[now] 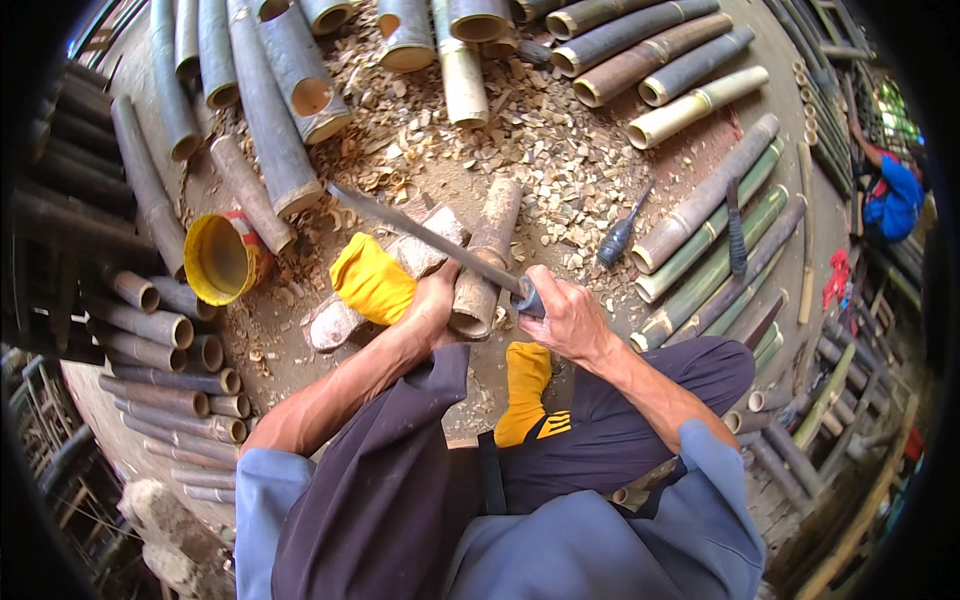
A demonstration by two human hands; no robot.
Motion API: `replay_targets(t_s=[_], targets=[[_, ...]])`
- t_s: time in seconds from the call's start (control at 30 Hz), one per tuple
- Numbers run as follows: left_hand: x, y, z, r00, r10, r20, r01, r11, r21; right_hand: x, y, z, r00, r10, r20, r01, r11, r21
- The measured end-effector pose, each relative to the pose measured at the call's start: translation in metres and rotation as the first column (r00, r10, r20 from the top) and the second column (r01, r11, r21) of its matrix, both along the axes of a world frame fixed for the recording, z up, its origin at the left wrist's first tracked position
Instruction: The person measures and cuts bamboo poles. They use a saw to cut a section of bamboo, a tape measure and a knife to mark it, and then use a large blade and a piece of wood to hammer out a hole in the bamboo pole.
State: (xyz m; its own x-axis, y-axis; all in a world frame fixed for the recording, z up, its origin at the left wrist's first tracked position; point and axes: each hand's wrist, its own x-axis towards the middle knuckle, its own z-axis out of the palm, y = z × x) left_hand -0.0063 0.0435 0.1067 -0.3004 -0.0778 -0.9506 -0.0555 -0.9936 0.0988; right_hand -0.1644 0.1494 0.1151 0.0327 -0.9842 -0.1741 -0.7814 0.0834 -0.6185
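Observation:
My right hand (568, 318) is closed around the dark handle of a long-bladed knife (430, 236). Its narrow grey blade slants up and left, passing over a short brown bamboo tube (490, 250). The tube lies on the ground in front of me, its open end toward me. At the tube's left side my left hand (434, 300) grips it, with most of the fingers hidden. Just left of that hand, a rough pale wood block (335, 322) lies under my yellow-socked foot (372, 280). My other yellow-socked foot (524, 392) rests nearer my body.
Wood chips (450, 150) cover the ground ahead. Bamboo tubes (655, 60) lie in rows at front, left and right. A yellow bucket (222, 260) stands left. A dark-handled pointed tool (618, 238) and a wrapped-handle blade (737, 235) lie right. A person in blue (893, 200) is far right.

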Motion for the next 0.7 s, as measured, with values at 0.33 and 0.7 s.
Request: replay_targets(t_s=[0.33, 0.7], targets=[[0.012, 0.007, -0.024, 0.995, 0.022, 0.097, -0.022, 1.0, 0.0, 0.01, 0.018, -0.019, 0.979, -0.097, 0.179, 0.115, 0.988, -0.099], [0.014, 0.003, -0.025, 0.995, -0.091, -0.042, 0.085, 0.987, -0.137, -0.004, 0.004, -0.047, 0.939, -0.284, 0.193, 0.253, 0.952, 0.171]])
